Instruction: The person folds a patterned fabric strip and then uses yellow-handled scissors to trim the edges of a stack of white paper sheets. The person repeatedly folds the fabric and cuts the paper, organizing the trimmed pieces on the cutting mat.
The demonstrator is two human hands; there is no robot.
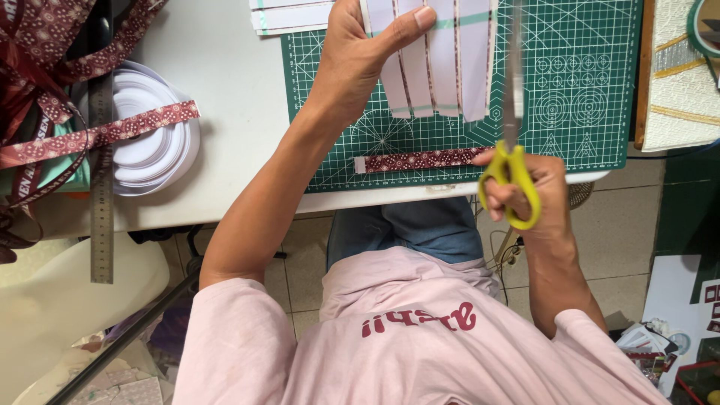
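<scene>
My left hand (358, 54) holds up a white sheet (435, 67) cut into several long strips with dark red patterned edges, thumb pressed on its front. My right hand (534, 196) grips yellow-handled scissors (512, 157), blades pointing away along the sheet's right side. Under both lies a green cutting mat (585, 120) with white grid lines. A short dark red patterned strip (420, 160) lies flat on the mat near its front edge, just left of the scissors' handles.
A white table (225, 90) carries the mat. A metal ruler (101, 187) lies at the left beside a stack of white round paper (154, 142) crossed by a patterned ribbon (112, 133). More ribbon heaps at far left. White strips (289, 16) lie at the back.
</scene>
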